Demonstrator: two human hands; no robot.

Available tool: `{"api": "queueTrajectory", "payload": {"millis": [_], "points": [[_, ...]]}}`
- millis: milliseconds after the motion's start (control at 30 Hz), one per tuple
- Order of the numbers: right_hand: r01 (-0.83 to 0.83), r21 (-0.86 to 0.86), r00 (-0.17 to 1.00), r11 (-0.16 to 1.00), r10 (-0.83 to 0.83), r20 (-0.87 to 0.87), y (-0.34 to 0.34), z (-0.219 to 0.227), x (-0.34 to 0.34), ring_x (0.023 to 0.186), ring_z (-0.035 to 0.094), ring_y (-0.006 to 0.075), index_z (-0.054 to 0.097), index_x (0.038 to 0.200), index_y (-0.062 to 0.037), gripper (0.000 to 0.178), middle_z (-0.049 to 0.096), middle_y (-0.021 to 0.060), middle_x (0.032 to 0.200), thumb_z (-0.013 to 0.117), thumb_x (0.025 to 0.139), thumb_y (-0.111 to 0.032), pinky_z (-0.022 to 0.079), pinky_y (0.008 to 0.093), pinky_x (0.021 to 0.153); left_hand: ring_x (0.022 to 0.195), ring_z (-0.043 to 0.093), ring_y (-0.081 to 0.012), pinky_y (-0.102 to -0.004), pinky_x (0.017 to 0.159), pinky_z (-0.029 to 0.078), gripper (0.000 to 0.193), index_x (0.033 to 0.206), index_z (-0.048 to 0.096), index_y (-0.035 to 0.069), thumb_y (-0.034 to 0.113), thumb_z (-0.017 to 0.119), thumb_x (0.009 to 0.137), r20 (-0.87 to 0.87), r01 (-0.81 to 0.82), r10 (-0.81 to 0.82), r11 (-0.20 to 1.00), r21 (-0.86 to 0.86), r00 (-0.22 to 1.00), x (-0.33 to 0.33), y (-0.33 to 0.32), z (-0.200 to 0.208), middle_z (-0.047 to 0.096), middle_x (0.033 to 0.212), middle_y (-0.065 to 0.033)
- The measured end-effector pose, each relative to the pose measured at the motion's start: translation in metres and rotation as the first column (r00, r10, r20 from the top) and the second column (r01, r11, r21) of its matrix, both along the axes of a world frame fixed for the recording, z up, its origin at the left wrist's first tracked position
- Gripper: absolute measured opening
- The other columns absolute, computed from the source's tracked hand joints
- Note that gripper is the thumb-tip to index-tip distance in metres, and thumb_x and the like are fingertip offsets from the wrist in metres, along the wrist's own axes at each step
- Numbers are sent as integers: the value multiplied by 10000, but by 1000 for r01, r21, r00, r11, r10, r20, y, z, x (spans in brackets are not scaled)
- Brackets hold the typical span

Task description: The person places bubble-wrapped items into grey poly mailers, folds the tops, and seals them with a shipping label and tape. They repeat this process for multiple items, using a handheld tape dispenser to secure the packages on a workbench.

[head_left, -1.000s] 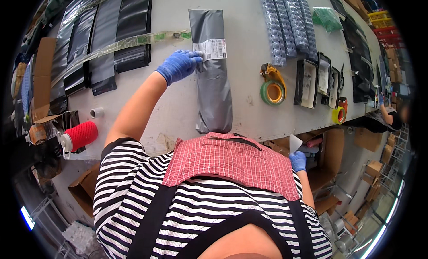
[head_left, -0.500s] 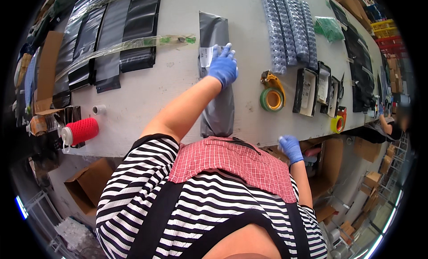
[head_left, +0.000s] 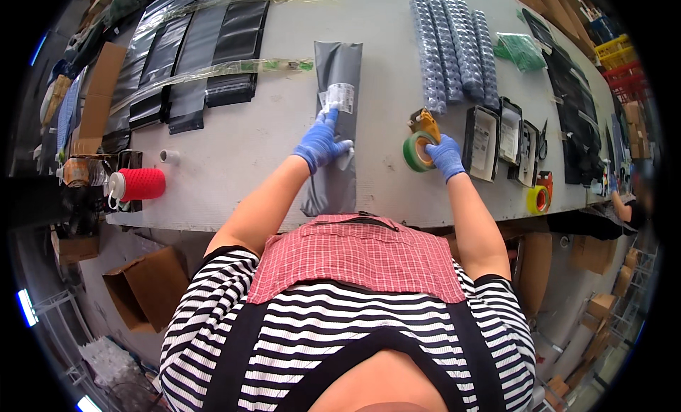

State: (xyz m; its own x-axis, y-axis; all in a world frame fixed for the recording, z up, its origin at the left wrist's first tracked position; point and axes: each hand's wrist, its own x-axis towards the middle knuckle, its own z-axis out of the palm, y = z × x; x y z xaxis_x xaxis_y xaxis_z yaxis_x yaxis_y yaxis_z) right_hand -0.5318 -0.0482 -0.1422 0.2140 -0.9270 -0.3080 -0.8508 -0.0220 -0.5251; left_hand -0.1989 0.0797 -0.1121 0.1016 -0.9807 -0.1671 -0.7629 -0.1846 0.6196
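Observation:
A long grey plastic mailing bag (head_left: pixel 337 149) lies lengthwise on the table in front of me, with a white label (head_left: pixel 340 97) on its upper half. My left hand (head_left: pixel 320 144), in a blue glove with white fingertips, rests on the bag. Its fingers reach the label's lower edge and its thumb points out to the right. To the right of the bag, my gloved right hand (head_left: pixel 447 157) grips a yellow tape dispenser (head_left: pixel 424 121) that carries a roll of green tape (head_left: pixel 418 152). Its fingertips are partly hidden by the dispenser.
Stacks of black and grey bags (head_left: pixel 195 57) lie at the left under clear tape strips. Bubble-wrap rolls (head_left: pixel 454 50) stretch along the far right. Nearer are open black-edged boxes (head_left: pixel 484 144), scissors (head_left: pixel 543 140) and yellow tape (head_left: pixel 539 199). A red bottle (head_left: pixel 142 184) lies left.
My right hand has come up from below the table edge and taken hold of the tape dispenser. My left hand has moved nearer and left along the bag, uncovering the label.

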Motion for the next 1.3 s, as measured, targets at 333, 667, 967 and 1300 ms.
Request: {"api": "queueTrajectory", "payload": {"millis": [333,667,967,1300], "points": [[-101,-333,833,938,263,487,114,108,24,932,650,298,587,1223,17,533,646,169,1047,768,741,-120,519,362,858,859,655,-186,-319,786,521,584,1066,700,47,592,533,937,-894,47,320,935,351,314,-62,42,96,693,958,-97],[-451,-92,771,888,439,461,124,128,14,962,630,250,509,1284,-27,767,632,157,1070,893,685,-316,517,353,873,651,620,-154,-275,672,504,437,866,720,9,419,604,963,-893,-242,367,920,308,259,-64,99,61,673,707,-61],[-590,-233,801,773,596,-54,109,72,10,1039,630,352,529,1280,-25,712,632,199,1157,851,700,-282,512,396,912,1000,611,-396,-466,875,490,424,1211,595,12,312,643,914,278,-456,447,889,-35,850,19,105,23,640,1064,-215],[-600,-158,798,784,600,-53,113,84,54,1045,621,378,550,1248,-42,626,636,218,1137,803,745,-317,505,428,907,1182,553,-374,-430,1019,456,774,1445,355,15,221,724,797,153,-254,270,961,-113,951,-34,120,-5,549,1277,-270]]}}
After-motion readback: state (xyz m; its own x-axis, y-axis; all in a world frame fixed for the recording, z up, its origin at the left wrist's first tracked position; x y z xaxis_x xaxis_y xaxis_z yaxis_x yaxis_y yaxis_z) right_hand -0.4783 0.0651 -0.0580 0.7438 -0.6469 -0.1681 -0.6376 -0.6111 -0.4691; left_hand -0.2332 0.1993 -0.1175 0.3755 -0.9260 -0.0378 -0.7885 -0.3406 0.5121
